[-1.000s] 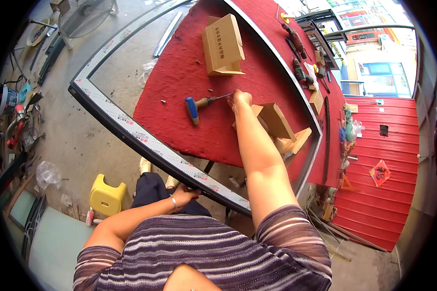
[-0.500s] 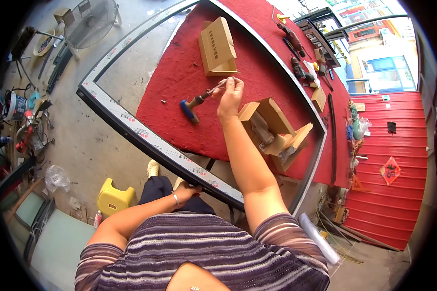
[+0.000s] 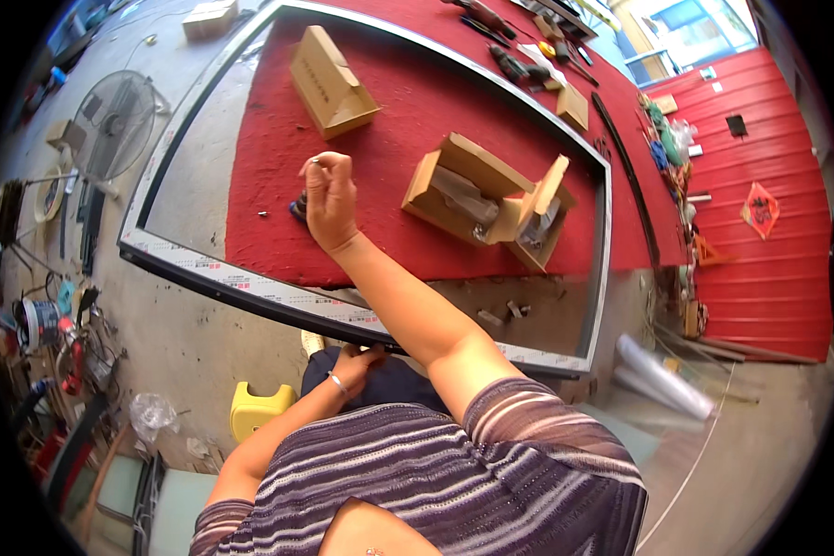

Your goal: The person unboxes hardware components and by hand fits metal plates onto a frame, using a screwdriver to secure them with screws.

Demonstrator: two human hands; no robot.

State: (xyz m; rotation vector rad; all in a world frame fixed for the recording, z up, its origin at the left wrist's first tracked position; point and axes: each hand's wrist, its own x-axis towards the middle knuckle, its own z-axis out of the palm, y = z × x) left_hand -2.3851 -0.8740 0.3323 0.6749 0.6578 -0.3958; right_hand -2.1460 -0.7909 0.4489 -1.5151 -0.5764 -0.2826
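Right now, from where I stand, the right hand [image 3: 332,190] makes a good clock centre, raised over the red cloth [image 3: 426,88] with its fingers narrow and bent inward; something tiny glints at the fingertips, but I can't tell what it is or whether it's gripped. Just beside it at eight o'clock, the blue end of a tool [image 3: 296,208] pokes out, mostly hidden. The left hand [image 3: 350,363] sits at six o'clock, fingers curled against the dark near edge of the big rectangular frame [image 3: 241,280]; how firmly it holds, I can't tell. That frame lies around much of the cloth, its near side reaching past the table toward the person. At twelve o'clock one cardboard carton [image 3: 332,91] stands on the cloth; at three, another carton [image 3: 454,190] gapes, clear-wrapped contents [image 3: 468,196] inside. A power drill [image 3: 519,67] rests at two o'clock, and a yellow stool [image 3: 261,408] stands between six and seven.
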